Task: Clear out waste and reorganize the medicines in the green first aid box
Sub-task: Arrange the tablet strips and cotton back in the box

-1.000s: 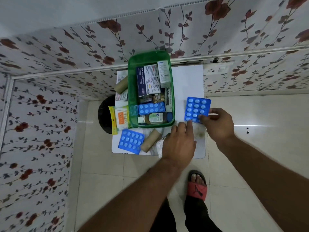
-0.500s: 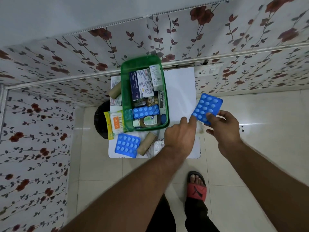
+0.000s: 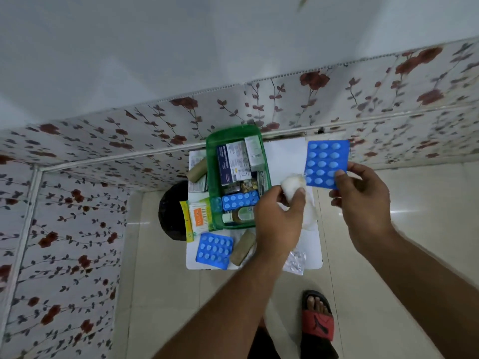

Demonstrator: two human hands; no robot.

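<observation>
- The left hand (image 3: 278, 218) is closed around a white wad of gauze (image 3: 291, 187), lifted above the small white table (image 3: 285, 156).
- The right hand (image 3: 363, 200) pinches a blue pill sheet (image 3: 325, 161) by its lower edge, held up to the right of the box.
- The green box (image 3: 237, 177) sits on the table against the flowered wall, packed with cartons, a bottle and another blue strip.
- A second blue sheet (image 3: 213, 250) lies on the table in front of the box, beside a cardboard roll (image 3: 242, 247).
</observation>
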